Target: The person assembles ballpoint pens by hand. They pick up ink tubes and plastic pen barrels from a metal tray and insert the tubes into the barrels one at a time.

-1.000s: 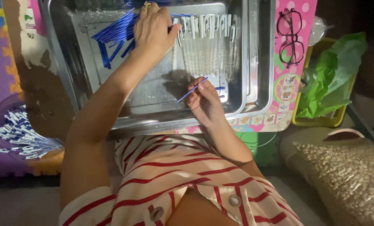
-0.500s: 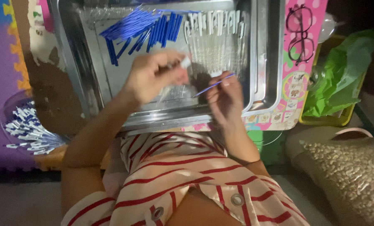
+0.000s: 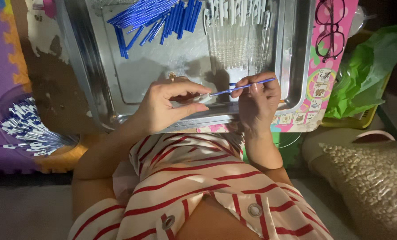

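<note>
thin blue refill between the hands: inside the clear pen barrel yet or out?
Mostly out. The thin blue refill shows bare between the right hand and left hand; only its tip meets the clear pen barrel. Depth hidden.

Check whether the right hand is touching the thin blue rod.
Touching. The head view shows the right hand pinching the thin blue rod between its fingertips.

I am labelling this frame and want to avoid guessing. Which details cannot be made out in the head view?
- Small white piece at the left hand: mostly covered by the fingers, shape unclear.
- Right hand grip on the blue refill: its far end is hidden behind the fingers.
- Pile of blue refills and clear pen barrels: cut by the top edge.
- Finished pens in the clear bowl: too small and dim to count.
</note>
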